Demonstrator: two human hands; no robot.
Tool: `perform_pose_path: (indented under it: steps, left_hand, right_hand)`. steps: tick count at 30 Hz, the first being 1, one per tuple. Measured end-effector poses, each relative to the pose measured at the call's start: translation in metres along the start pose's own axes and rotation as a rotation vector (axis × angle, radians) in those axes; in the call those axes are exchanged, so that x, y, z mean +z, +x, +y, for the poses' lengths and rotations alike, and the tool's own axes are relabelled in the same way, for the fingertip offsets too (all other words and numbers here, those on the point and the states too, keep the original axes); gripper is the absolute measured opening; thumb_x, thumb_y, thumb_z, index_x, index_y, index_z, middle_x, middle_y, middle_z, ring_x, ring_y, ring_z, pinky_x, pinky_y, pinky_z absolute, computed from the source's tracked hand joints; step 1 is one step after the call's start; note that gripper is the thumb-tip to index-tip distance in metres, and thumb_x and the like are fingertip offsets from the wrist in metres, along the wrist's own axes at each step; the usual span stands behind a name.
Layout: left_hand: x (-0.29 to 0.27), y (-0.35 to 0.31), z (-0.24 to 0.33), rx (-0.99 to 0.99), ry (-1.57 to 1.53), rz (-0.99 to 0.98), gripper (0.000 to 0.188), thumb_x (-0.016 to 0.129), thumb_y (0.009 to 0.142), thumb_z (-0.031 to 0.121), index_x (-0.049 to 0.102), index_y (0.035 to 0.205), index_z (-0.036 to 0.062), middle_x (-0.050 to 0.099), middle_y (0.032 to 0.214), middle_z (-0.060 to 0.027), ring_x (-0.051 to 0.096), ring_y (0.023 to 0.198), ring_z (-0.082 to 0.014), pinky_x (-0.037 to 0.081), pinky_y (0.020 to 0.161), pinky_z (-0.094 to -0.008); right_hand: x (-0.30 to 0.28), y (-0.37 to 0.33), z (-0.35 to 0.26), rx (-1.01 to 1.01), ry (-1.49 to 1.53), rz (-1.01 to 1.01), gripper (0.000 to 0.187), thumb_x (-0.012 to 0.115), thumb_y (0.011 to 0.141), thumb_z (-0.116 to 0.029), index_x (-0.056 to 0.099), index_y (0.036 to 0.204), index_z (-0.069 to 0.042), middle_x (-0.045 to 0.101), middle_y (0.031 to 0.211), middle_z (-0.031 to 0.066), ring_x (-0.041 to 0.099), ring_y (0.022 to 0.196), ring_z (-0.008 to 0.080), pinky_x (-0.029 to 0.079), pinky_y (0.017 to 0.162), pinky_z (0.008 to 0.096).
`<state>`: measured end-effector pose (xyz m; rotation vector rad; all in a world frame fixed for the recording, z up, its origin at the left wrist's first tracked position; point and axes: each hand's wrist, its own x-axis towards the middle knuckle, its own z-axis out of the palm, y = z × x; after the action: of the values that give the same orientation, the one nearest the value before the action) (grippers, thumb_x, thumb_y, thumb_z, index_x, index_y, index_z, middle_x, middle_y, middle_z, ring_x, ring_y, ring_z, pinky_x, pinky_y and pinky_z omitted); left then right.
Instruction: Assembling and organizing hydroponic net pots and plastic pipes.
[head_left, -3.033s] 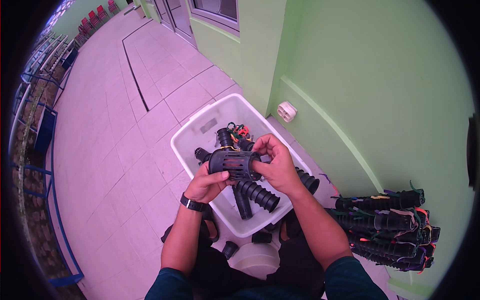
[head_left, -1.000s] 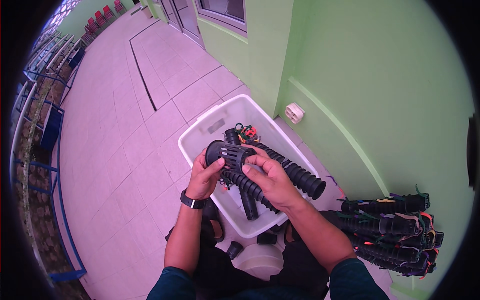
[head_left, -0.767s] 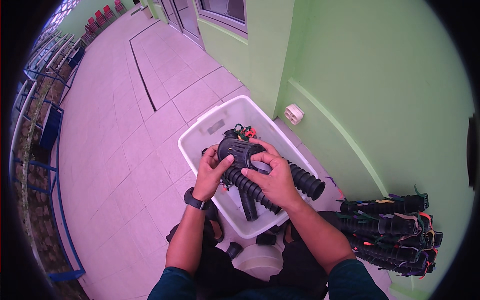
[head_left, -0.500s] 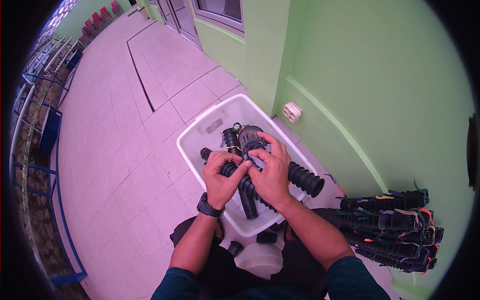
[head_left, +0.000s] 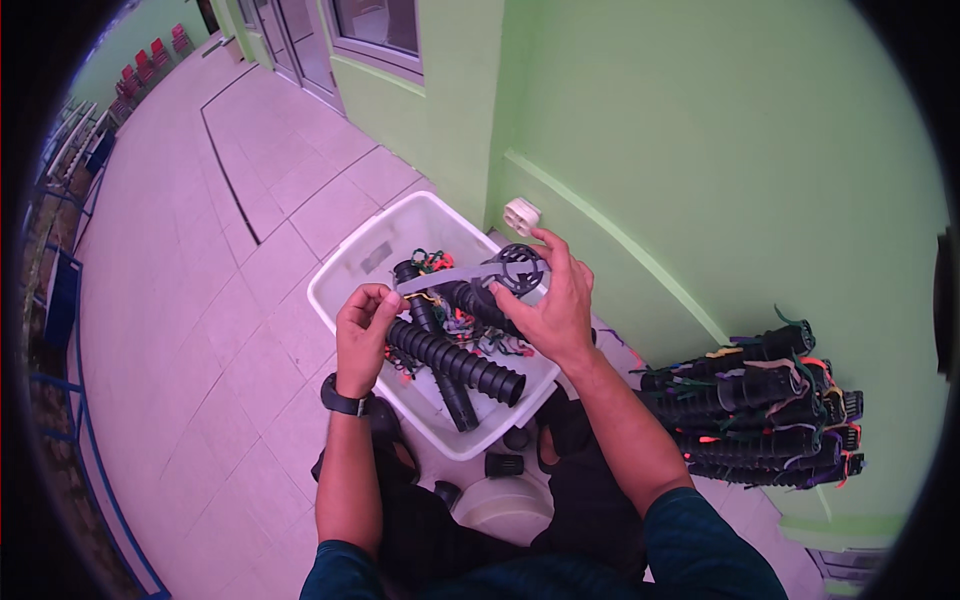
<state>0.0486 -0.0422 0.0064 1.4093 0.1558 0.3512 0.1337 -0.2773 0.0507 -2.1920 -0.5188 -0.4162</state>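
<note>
A grey strap [head_left: 450, 276] is stretched between my two hands above the bin. My left hand [head_left: 362, 335] pinches its left end between thumb and fingertips. My right hand [head_left: 562, 305] grips a round black slotted cap [head_left: 521, 262], with the strap running across it. Below, a ribbed black tube [head_left: 455, 362] lies across a narrower black tube [head_left: 455, 400] inside the white plastic bin [head_left: 330, 282]. Another ribbed tube [head_left: 478, 305] sits under the strap, partly hidden by my right hand; whether it joins the cap I cannot tell.
Tangled coloured strips [head_left: 487, 340] lie in the bin. On the right, a pile of black tubes with strips [head_left: 765, 410] rests by the green wall [head_left: 700, 150]. A white socket [head_left: 521, 216] is fixed low on the wall. Black pieces [head_left: 504, 465] lie near my feet.
My hands have moved apart, drawing the strap out between them. The cap is now raised and turned in my right hand. The whole view has shifted slightly.
</note>
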Motion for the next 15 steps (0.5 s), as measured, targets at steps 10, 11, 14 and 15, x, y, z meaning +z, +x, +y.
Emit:
perform_pose_path:
  steps: [10, 11, 14, 15]
  left_hand:
    - [-0.02, -0.033, -0.028, -0.134, 0.627, -0.41, 0.035, 0.072, 0.083, 0.008, 0.059, 0.113, -0.0055, 0.067, 0.093, -0.0122, 0.063, 0.077, -0.0156, 0.052, 0.072, -0.0304]
    - [-0.017, -0.032, -0.024, -0.123, 0.672, -0.419, 0.033, 0.069, 0.086, 0.008, 0.058, 0.115, -0.0041, 0.066, 0.093, -0.0098, 0.063, 0.079, -0.0139, 0.051, 0.073, -0.029]
    - [-0.015, -0.033, -0.027, -0.116, 0.624, -0.42, 0.032, 0.068, 0.087, 0.008, 0.057, 0.115, -0.0048, 0.066, 0.092, -0.0097, 0.063, 0.078, -0.0146, 0.052, 0.071, -0.0297]
    - [-0.02, -0.032, -0.033, -0.103, 0.629, -0.424, 0.033, 0.068, 0.086, 0.007, 0.057, 0.115, -0.005, 0.066, 0.091, -0.0102, 0.063, 0.077, -0.0149, 0.052, 0.07, -0.0298]
  right_hand:
    - [-0.239, -0.108, -0.015, -0.028, -0.082, 0.333, 0.057, 0.084, 0.074, -0.022, 0.061, 0.121, 0.001, 0.068, 0.106, 0.0136, 0.066, 0.097, 0.0222, 0.051, 0.087, 0.0332]
    - [-0.272, -0.123, -0.013, -0.046, -0.122, 0.446, 0.056, 0.083, 0.075, -0.019, 0.06, 0.122, 0.003, 0.067, 0.105, 0.0124, 0.065, 0.096, 0.0191, 0.05, 0.087, 0.0316]
    - [-0.372, -0.156, -0.021, 0.046, -0.499, 0.765, 0.052, 0.079, 0.081, -0.019, 0.059, 0.123, 0.005, 0.066, 0.107, 0.0124, 0.064, 0.095, 0.0189, 0.051, 0.085, 0.0314]
    - [-0.401, -0.164, -0.019, 0.121, -0.478, 0.825, 0.051, 0.078, 0.083, -0.02, 0.059, 0.123, 0.005, 0.067, 0.107, 0.0124, 0.064, 0.093, 0.0186, 0.051, 0.084, 0.0309]
